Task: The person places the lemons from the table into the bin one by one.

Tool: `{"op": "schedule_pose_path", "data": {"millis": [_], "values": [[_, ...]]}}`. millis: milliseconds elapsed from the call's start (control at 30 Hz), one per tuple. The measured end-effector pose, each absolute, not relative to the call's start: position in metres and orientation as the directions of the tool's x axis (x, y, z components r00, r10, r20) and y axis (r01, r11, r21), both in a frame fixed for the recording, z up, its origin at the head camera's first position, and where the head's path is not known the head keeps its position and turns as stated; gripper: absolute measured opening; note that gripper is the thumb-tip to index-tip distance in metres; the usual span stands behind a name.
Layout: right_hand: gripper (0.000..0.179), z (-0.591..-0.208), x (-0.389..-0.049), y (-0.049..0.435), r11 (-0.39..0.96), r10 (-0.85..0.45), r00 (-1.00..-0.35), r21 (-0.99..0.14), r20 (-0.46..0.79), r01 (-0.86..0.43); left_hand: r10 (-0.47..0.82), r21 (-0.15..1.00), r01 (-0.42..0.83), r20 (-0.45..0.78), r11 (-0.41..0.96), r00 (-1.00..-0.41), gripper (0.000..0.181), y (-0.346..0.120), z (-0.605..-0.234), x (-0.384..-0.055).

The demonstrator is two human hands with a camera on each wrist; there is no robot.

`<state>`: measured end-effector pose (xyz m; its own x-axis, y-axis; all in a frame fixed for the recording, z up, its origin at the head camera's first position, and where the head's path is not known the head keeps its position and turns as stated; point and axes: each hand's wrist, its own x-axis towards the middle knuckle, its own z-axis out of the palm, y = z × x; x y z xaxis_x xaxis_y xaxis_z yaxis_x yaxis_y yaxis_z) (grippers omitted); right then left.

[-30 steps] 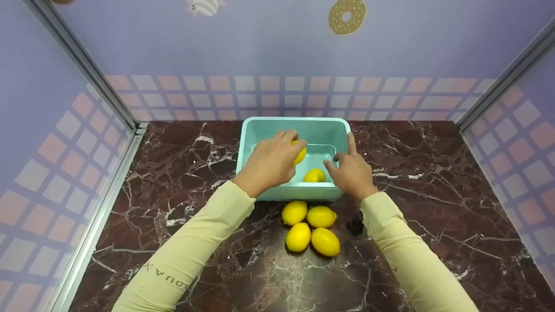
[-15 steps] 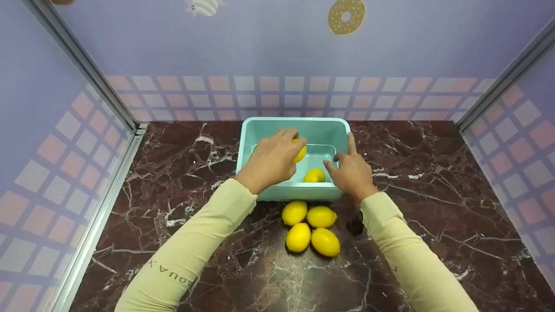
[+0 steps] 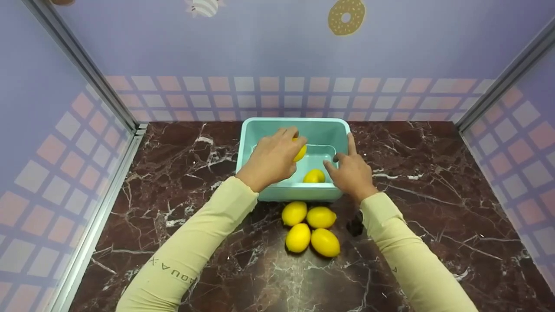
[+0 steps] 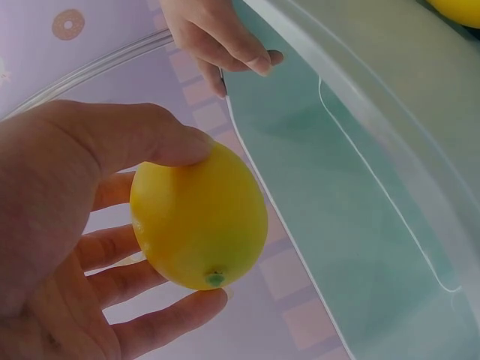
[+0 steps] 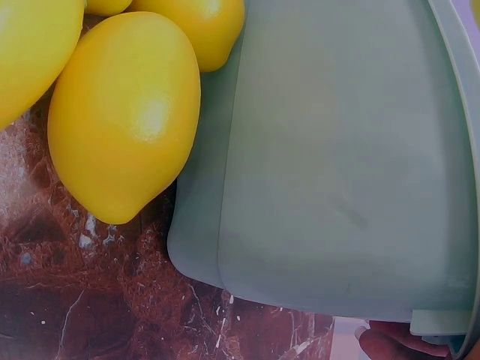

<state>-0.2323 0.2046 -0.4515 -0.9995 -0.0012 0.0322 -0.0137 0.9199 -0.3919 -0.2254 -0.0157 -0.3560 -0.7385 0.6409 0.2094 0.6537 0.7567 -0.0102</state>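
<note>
My left hand (image 3: 271, 160) holds a yellow lemon (image 4: 199, 217) above the inside of a pale teal plastic bin (image 3: 299, 185). In the left wrist view the thumb presses on one side of the fruit, and the other fingers curl behind it. A second lemon (image 3: 314, 175) lies in the bin against its near wall. My right hand (image 3: 353, 173) grips the bin's right rim, one finger stretched along the outside and the thumb reaching inside. Several more lemons (image 3: 321, 216) sit grouped on the counter just in front of the bin; one lemon (image 5: 126, 112) looms large in the right wrist view.
The dark red marbled counter (image 3: 182, 203) extends around the bin. Behind it stands a lilac wall (image 3: 277, 52) with pink and white squares, and side panels with metal frames enclose both sides. A small dark object (image 3: 355, 223) shows beneath the right wrist.
My left forearm shifts slightly, while the left hand stays nearly in place with its lemon. The right hand, the bin and the other lemons look unchanged.
</note>
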Motion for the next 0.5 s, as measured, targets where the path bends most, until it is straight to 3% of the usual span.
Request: {"op": "schedule_pose_path", "data": {"millis": [500], "values": [[0.051,-0.451,-0.2342,0.2047,0.918,0.006,-1.0,-0.397,0.024,-0.004,0.643,-0.006,0.657,0.209,0.754,-0.737,0.034,-0.015,-0.3553,-0.226]]}}
